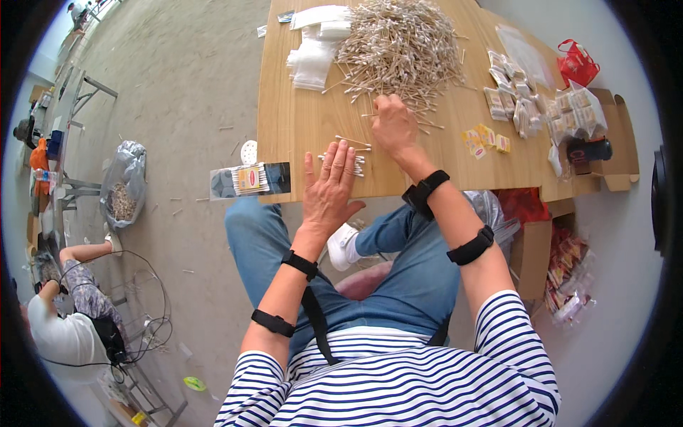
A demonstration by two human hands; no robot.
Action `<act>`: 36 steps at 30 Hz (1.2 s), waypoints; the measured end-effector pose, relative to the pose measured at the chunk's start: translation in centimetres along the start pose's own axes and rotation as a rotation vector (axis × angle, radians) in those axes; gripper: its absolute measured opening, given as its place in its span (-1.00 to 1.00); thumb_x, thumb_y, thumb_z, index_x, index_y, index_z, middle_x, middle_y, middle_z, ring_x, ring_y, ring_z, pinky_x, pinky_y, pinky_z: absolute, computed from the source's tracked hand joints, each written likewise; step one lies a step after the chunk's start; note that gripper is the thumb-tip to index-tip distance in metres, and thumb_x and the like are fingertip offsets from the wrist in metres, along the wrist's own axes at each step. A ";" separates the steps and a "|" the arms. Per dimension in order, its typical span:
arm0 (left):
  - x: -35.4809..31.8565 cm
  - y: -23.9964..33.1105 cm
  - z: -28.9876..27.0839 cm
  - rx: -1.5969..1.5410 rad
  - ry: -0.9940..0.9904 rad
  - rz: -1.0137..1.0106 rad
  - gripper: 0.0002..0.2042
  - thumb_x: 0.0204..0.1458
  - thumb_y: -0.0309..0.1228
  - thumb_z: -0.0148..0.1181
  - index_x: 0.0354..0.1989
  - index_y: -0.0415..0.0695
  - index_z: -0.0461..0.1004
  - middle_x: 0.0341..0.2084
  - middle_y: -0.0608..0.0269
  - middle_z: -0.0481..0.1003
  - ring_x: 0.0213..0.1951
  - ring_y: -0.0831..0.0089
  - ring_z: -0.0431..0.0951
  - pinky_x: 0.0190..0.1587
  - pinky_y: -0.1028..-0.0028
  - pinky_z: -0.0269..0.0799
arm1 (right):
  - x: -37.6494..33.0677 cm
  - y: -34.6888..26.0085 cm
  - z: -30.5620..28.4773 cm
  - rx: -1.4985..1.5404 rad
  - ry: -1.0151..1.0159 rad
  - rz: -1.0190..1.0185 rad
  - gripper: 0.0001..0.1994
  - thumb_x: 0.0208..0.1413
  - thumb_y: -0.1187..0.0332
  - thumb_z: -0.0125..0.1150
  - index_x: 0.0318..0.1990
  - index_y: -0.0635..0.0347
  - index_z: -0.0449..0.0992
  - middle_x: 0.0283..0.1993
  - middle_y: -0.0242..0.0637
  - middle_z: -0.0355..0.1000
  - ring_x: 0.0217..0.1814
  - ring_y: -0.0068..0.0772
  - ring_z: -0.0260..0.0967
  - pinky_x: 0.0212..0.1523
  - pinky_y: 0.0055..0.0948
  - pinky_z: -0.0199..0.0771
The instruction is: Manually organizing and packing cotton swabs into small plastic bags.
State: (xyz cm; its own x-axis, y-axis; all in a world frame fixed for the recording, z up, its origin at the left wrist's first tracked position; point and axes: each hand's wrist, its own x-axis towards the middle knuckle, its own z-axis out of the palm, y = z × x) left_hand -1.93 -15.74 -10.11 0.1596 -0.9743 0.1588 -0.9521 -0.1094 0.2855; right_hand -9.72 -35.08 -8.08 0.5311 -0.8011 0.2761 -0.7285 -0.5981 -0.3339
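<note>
My left hand lies flat near the table's front edge, fingers stretched out over a small row of cotton swabs. The swab tips show at its right side; the rest is hidden under the fingers. A loose swab lies crosswise just beyond the fingertips. At the near edge of a big heap of cotton swabs, my right hand is closed, fingertips curled down. One swab tip shows left of its knuckles, but what the fingers hold is hidden. A filled pack of swabs with a yellow label sits at the table's left corner.
Clear plastic bags lie left of the heap. Yellow cards and filled packs are on the right, near an open carton and a red bag. A bin bag stands on the floor; another person sits at left.
</note>
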 end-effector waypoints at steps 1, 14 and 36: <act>0.0 0.0 -0.1 0.001 -0.003 -0.007 0.19 -0.41 0.07 0.52 0.48 -0.11 0.04 0.48 0.18 0.03 0.52 0.27 -0.06 0.50 -0.13 -0.37 | 0.2 0.5 0.2 0.000 0.001 -0.004 -0.92 0.05 0.42 0.19 -0.34 0.18 0.56 -0.17 -0.06 0.49 -0.16 0.10 0.54 -0.14 -0.03 0.57; 0.0 -0.1 0.1 -0.001 0.002 -0.008 0.20 -0.41 0.05 0.54 0.49 -0.10 0.02 0.49 0.18 0.01 0.52 0.27 -0.06 0.50 -0.13 -0.37 | -0.9 -1.7 -0.6 0.128 -0.122 -0.116 -0.93 0.07 0.45 0.15 -0.39 0.16 0.56 -0.25 -0.09 0.47 -0.21 0.05 0.49 -0.19 -0.09 0.51; -0.1 -0.2 0.0 -0.016 0.023 0.001 0.22 -0.44 0.05 0.55 0.48 -0.11 0.03 0.48 0.18 0.04 0.51 0.25 -0.03 0.51 -0.11 -0.35 | -9.5 2.2 -3.2 0.072 -0.140 0.070 -0.94 0.09 0.44 0.15 -0.29 0.20 0.48 -0.22 -0.03 0.45 -0.17 0.14 0.51 -0.20 0.01 0.52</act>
State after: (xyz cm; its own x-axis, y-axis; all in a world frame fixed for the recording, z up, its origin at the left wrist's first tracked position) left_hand -1.74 -15.60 -10.14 0.1650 -0.9697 0.1803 -0.9480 -0.1055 0.3003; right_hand -17.76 -28.65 -8.50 0.5389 -0.8333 0.1235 -0.7356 -0.5369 -0.4129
